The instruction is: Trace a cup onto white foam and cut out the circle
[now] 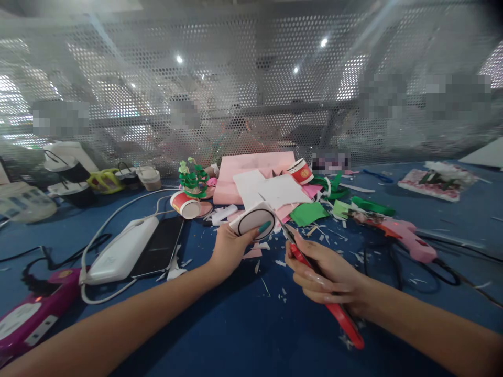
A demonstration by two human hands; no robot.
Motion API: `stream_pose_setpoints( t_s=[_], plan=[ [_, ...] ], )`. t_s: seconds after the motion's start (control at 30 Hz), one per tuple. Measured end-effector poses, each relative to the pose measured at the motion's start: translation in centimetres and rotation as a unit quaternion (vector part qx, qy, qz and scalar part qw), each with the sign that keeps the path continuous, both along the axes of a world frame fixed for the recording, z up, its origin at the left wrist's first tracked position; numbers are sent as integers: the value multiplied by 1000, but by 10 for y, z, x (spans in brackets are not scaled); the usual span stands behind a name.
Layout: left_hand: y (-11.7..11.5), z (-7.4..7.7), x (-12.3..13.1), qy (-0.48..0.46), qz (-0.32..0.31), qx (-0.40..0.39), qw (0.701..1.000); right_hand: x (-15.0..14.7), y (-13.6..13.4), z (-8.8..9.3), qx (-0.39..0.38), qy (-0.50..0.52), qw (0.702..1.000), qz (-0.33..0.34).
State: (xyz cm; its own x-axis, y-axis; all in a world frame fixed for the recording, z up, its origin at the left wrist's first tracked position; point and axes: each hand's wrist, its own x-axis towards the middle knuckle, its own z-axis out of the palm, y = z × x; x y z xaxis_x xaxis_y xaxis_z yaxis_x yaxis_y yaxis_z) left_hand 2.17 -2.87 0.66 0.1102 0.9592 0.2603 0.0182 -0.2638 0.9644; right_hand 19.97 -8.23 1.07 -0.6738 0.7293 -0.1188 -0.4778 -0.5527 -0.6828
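Between the thumb and fingers of my left hand (231,248) is a piece of white paper (251,222) with a dark circle outlined on it. A teal thumbnail presses on its face. My right hand (326,269) is wrapped round red-handled scissors (341,322), whose metal blades point up beside the paper's right edge. Whether the blades touch the paper, I cannot tell. Behind my hands lie white sheets (281,189) on pink paper (255,159), with a green paper piece (309,213) to the right.
To the right rests a pink glue gun (416,241). Red paper cups (184,204), a phone (159,247), a white power bank (121,250) and a purple power strip (51,301) are leftward. Paper scraps litter the blue table (243,335). A perforated metal screen (243,84) stands behind.
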Motion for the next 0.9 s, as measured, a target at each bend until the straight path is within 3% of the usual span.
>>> stream_pose_setpoints(
  t_s=[0.13, 0.43, 0.63, 0.9],
  plan=[
    [-2, 0, 0, 17, -19, 24, 999, 1, -1, 2, -11, 4, 1000, 6],
    [-8, 3, 3, 22, -49, -4, 999, 3, -1, 1, 3, 9, 1000, 18],
    [-8, -2, 1, 32, -70, -43, 996, 3, -2, -3, 23, -23, 999, -13],
    [-8, -5, 0, 57, -65, -59, 994, 0, -3, 5, 17, -48, 998, -26]
  ],
)
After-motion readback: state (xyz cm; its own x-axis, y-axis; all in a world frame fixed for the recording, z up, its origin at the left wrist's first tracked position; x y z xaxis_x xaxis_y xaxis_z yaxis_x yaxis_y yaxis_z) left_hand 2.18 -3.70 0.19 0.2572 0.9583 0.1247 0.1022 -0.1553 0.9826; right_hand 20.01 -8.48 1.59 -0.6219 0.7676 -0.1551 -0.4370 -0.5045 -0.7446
